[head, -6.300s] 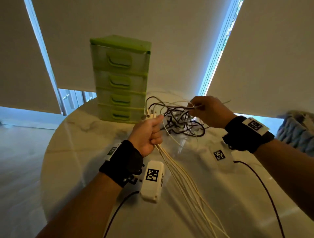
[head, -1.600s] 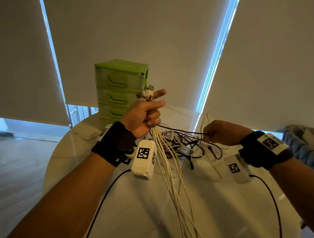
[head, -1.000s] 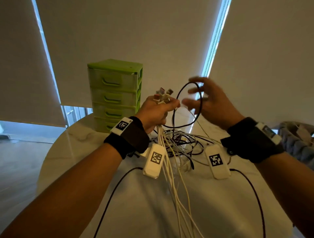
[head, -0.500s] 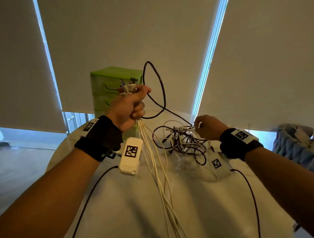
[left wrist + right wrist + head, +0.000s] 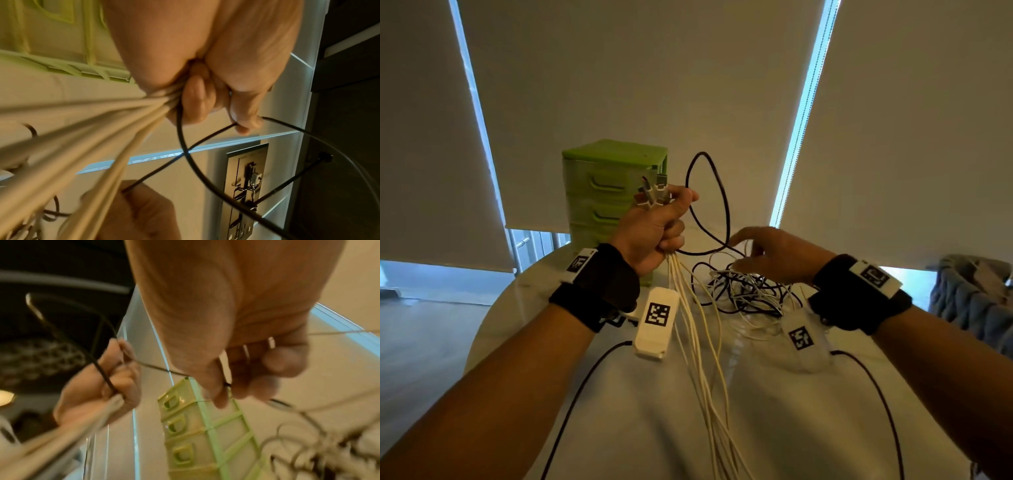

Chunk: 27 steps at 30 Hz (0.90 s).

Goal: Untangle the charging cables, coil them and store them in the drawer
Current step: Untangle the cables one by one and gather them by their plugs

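Your left hand point(image 5: 654, 229) grips sorted white cables point(image 5: 698, 342) and a black loop point(image 5: 709, 205); your right hand point(image 5: 774, 255) pinches black cable above the worktop tangle point(image 5: 746, 291). Coiling and the drawers point(image 5: 602, 192) remain.

Dim, warm room; cold daylight leaks thru blind gaps point(image 5: 796, 137) at 11 & 1 o'clock. Wide-angle bending at edges. Right wrist view motion-blurred, esp. 6 o'clock.

We seem to be in a home: roller blinds point(image 5: 640, 85) over tall windows, a round marble table point(image 5: 774, 411), a knitted throw point(image 5: 976, 294).
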Each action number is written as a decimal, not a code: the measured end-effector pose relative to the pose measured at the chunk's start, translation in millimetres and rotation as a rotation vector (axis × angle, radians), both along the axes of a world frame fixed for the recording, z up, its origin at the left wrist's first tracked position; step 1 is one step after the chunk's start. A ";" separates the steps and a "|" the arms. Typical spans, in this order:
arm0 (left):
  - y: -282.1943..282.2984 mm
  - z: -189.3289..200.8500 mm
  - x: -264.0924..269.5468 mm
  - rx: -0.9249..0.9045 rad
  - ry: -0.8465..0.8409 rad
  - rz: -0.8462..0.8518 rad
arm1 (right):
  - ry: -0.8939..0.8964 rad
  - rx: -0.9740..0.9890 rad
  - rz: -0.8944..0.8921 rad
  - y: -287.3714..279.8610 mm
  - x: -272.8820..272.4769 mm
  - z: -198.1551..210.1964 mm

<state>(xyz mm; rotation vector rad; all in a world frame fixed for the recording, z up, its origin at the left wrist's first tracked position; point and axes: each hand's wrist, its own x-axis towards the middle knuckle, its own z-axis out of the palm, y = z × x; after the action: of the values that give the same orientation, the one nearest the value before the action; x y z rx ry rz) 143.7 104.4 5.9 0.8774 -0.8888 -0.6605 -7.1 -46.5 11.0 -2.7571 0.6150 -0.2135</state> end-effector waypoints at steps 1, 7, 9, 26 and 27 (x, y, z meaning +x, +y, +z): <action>0.2 2.2 -2.2 -0.016 0.000 -0.018 | 0.007 -0.042 0.024 6.1 5.1 -2.1; -5.8 -3.5 2.2 0.079 -0.115 -0.024 | -0.328 0.074 0.023 13.0 8.9 46.2; -14.4 -11.1 -8.4 0.213 -0.256 0.066 | -0.381 0.131 0.122 27.7 10.3 61.1; -6.9 -12.3 8.6 0.227 0.023 0.160 | 0.056 0.147 0.002 -15.5 12.6 -32.3; -4.2 -8.9 14.7 0.202 0.071 0.213 | 0.042 0.046 -0.044 -30.4 7.8 -30.8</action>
<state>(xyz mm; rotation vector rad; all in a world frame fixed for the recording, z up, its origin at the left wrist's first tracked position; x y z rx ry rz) 158.4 100.1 -3.0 1.1061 -0.6612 -0.5981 0.7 -76.9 -19.9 -2.7117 0.6837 -0.1504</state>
